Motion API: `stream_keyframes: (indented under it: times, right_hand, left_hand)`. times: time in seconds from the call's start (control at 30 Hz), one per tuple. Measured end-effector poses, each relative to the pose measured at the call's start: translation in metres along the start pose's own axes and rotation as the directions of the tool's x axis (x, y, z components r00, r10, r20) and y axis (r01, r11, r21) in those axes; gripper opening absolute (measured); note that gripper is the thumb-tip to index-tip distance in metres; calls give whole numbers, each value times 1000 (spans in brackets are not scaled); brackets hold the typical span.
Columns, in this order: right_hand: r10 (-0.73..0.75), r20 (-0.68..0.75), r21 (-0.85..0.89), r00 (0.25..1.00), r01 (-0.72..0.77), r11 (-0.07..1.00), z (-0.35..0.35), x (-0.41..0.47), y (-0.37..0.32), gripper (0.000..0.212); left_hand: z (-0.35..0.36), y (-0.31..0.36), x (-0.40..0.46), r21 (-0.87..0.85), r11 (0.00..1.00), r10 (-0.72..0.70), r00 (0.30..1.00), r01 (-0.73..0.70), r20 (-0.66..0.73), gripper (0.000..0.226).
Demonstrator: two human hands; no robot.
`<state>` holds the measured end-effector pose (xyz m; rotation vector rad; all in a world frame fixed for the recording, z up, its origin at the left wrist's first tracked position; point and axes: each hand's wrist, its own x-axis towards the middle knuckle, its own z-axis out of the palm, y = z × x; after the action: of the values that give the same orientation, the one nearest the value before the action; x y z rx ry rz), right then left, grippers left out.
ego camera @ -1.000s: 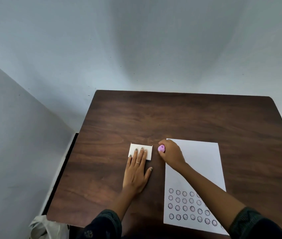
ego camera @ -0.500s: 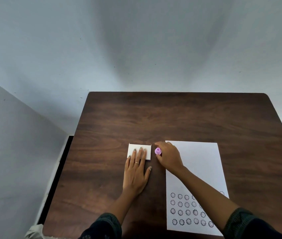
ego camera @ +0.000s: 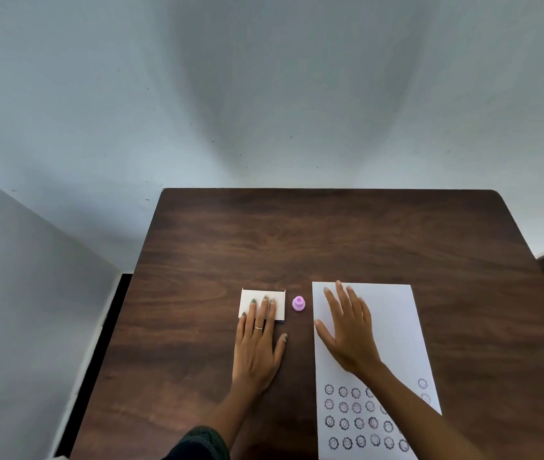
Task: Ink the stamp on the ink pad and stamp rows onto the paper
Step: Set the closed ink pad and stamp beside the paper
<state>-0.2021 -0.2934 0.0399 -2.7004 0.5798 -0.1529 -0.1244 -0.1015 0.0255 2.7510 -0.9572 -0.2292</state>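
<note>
Head view: the small pink stamp (ego camera: pixel 298 304) stands upright on the table (ego camera: pixel 330 234) at lower centre, between the closed ink pad (ego camera: pixel 263 304) and the paper (ego camera: pixel 393 327); it looks light, rigid plastic, best pinched at its narrow knob. The left hand (ego camera: pixel 259 346) lies flat, fingertips on the ink pad, and the right hand (ego camera: pixel 350 330) lies spread and empty on the paper above the stamped rows (ego camera: pixel 357 416). Nothing blocks the stamp, though the pad's white cover appears shut and likely needs opening.

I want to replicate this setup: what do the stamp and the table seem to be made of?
The stamp looks like moulded plastic: uniform pale purple, smooth, rounded knob shape. The table shows dark brown wood grain with a soft sheen; whether solid wood, veneer or laminate cannot be told.
</note>
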Motion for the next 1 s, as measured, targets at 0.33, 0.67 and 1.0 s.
stream_keyframes:
  times: [0.33, 0.67, 1.0]
  right_hand:
    - [71, 128, -185, 989, -46, 982, 17, -17, 11, 73]
    - [96, 125, -201, 988, -70, 977, 17, -14, 7, 74]
    - [69, 136, -200, 988, -41, 979, 5, -8, 4, 77]
  left_hand:
    - [2, -1, 1, -24, 999, 29, 1000, -29, 2, 67]
    - [2, -1, 2, -22, 999, 32, 999, -32, 1, 67]
    - [-10, 0, 3, 13, 994, 105, 994, -105, 8, 66]
